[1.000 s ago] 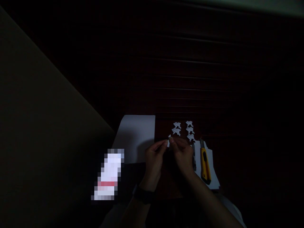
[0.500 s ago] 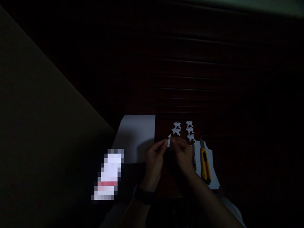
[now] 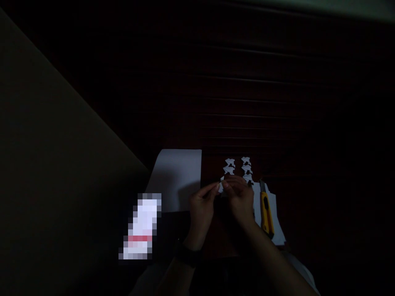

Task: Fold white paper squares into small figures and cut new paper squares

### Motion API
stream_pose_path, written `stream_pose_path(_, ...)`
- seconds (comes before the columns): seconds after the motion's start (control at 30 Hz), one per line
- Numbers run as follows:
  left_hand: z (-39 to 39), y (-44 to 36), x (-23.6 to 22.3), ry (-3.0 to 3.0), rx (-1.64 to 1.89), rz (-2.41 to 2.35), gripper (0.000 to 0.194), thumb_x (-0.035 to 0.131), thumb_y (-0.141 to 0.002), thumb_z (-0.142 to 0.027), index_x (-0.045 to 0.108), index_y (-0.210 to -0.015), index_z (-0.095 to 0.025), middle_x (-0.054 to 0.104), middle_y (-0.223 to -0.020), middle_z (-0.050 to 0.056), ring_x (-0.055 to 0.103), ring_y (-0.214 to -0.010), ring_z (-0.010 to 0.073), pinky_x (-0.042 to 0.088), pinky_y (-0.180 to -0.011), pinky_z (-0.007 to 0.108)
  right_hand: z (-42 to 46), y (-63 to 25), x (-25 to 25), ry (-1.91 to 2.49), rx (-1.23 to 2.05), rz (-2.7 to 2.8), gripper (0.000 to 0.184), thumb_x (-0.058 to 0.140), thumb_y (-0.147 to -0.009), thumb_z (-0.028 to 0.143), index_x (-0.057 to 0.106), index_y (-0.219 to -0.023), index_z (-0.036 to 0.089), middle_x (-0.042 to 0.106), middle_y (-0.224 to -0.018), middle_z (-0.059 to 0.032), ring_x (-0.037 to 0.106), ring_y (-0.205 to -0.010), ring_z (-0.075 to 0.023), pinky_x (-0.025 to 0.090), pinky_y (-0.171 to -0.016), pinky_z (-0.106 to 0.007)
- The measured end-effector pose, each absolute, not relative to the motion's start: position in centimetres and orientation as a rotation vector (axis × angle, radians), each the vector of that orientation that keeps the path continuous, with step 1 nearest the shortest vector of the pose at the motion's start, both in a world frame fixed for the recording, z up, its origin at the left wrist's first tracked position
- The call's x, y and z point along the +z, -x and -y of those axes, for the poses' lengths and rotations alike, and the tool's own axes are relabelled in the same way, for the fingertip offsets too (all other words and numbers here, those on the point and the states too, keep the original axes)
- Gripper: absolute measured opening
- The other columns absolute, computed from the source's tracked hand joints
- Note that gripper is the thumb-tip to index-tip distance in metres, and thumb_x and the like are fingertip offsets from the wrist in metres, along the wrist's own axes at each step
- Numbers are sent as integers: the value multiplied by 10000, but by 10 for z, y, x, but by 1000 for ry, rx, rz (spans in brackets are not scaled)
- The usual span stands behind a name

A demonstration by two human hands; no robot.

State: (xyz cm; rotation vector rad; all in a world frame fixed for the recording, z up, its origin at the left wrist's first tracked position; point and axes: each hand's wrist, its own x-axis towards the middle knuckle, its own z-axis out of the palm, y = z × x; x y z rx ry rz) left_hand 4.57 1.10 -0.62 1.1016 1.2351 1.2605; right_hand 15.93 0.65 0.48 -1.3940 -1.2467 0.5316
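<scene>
The scene is very dark. My left hand (image 3: 202,207) and my right hand (image 3: 239,197) meet over a dark wooden table, fingertips pinched together on a small white folded paper piece (image 3: 220,187). Just beyond my fingers lie several small white folded paper figures (image 3: 237,167) in two short columns. A dark watch band circles my left wrist.
A white paper sheet (image 3: 177,174) lies left of my hands. A yellow utility knife (image 3: 266,211) rests on another white sheet to the right, beside a thin dark tool. A blurred white and red patch (image 3: 140,228) sits lower left. A large tan surface fills the left side.
Both hands shifted slightly to the right and toward the paper figures, still working the small piece between the fingertips. Nothing else moved.
</scene>
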Motion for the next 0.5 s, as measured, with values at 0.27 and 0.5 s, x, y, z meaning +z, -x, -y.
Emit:
stream_pose_path(0.27,-12,-42,-3,-1190,1272,-1317,229,628,-775,-355,727,-907,-195,734,-886,59,672,-782,198,519,-720,293,-9,-163,5,1374,517,1371,141,604,-807,253,697,-705,224,687,-860,-49,578,-940,-217,440,-866,-379)
stream_pose_path(0.5,-14,-40,-1,-1170,1278,-1305,257,633,-770,-345,703,-967,-196,731,-864,58,677,-742,190,518,-686,283,-11,-166,10,1346,655,1383,161,576,-828,293,669,-724,212,667,-906,-56,582,-944,-212,434,-865,-356)
